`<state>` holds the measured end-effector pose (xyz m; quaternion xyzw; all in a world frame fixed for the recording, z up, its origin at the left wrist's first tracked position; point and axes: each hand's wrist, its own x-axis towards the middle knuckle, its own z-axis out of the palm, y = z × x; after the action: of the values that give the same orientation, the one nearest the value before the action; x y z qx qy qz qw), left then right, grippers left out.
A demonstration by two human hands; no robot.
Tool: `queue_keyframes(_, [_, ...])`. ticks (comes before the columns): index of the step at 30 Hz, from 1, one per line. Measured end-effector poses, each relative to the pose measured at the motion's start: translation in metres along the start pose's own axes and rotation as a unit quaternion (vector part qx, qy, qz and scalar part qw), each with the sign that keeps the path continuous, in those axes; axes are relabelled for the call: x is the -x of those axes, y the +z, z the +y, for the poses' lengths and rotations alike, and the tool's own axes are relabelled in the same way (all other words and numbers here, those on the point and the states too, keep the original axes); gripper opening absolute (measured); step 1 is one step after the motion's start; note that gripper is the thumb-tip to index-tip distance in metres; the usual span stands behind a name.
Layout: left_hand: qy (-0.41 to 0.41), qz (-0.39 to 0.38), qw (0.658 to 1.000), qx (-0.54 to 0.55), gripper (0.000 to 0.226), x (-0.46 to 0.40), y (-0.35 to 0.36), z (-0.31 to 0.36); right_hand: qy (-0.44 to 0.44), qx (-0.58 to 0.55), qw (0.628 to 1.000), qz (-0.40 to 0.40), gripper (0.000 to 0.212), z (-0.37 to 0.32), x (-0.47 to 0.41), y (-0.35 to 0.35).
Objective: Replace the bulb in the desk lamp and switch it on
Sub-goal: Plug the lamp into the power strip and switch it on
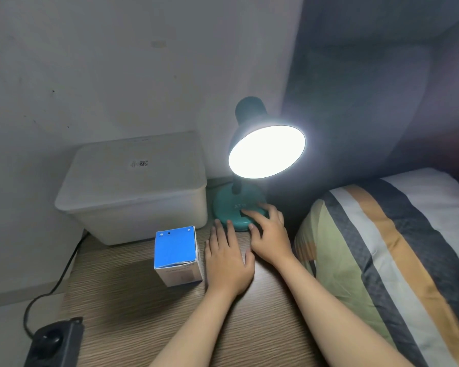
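Note:
A teal desk lamp stands at the back of the wooden table, its round base near the wall. Its shade tilts toward me and the opening glows bright white, so the bulb inside is lit and hidden by glare. My right hand rests on the front right of the base, fingers spread over it. Just left of it, my left hand lies flat on the table, fingertips touching the base's front edge. A blue-topped bulb box stands closed just left of my left hand.
A white lidded plastic bin sits behind the box against the wall. A black power strip with its cable lies at the table's front left corner. A striped pillow lies on the bed right of the table.

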<state>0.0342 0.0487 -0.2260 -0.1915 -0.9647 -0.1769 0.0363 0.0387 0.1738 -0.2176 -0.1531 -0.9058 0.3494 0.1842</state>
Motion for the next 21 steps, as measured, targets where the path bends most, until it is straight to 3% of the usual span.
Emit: queue_keyframes(21, [0.001,-0.013,1.000,0.010,0.076,-0.0016,0.0025,-0.0013,0.001,0.021,1.000,-0.009,0.042,-0.0021,-0.0001,-0.0007])
